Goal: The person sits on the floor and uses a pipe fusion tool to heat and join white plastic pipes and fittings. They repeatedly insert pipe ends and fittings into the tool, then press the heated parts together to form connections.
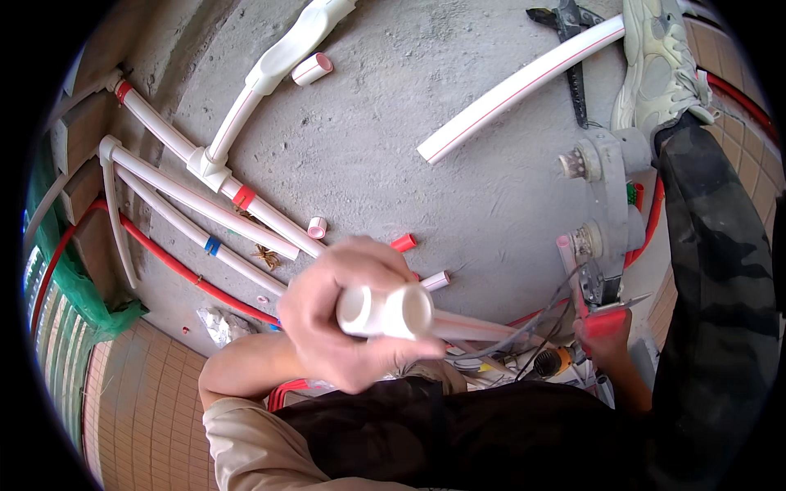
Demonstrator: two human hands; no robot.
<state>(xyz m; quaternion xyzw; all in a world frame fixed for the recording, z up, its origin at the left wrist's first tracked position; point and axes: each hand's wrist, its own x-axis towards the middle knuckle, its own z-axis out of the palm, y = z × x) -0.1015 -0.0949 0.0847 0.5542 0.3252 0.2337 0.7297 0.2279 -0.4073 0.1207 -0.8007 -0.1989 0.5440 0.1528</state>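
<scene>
"Where's the fitting [381, 315]?"
"Centre, grasped in the left hand [323, 307]. The right hand [612, 348], at its three o'clock, grips the heater's [607, 192] red handle [604, 322]."
"Which step?"
"Preparing a joint, I'd judge. Next calls for squaring it to the nozzle [575, 163] at two o'clock."

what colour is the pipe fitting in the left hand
The fitting in the left hand is white, best seen in the head view.

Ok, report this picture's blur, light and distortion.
Head view throughout: the left hand and the white fitting it grips look blurred; the concrete floor shows crisper texture; light looks soft, with no strong glare on the floor; the fisheye likely bows the striped pipe at upper right, and the corners go black.
</scene>
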